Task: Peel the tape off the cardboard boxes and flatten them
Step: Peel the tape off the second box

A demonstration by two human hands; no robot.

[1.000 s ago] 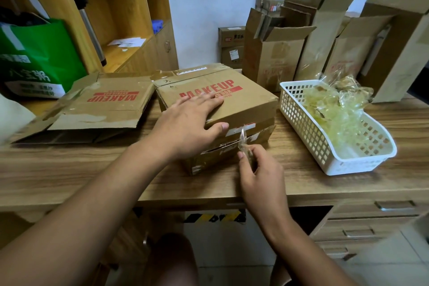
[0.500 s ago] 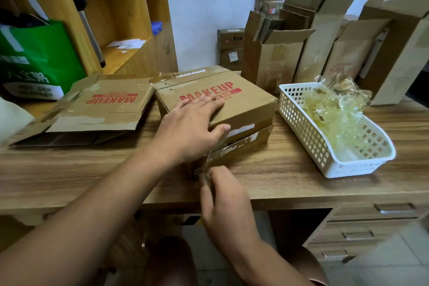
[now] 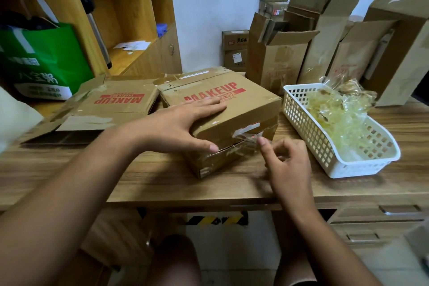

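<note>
On the desk (image 3: 162, 176), the left hand (image 3: 176, 127) presses flat, fingers (image 3: 209, 106) spread, on the MAKEUP box (image 3: 250, 104); the right hand (image 3: 287, 165) sets its forefinger to the loose tape (image 3: 246, 138) at the front seam (pinch unclear). Best peeled low along the seam.

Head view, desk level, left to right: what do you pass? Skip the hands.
green bag → flattened MAKEUP box → taped MAKEUP box → white basket → tall cardboard box at the right edge.
</note>
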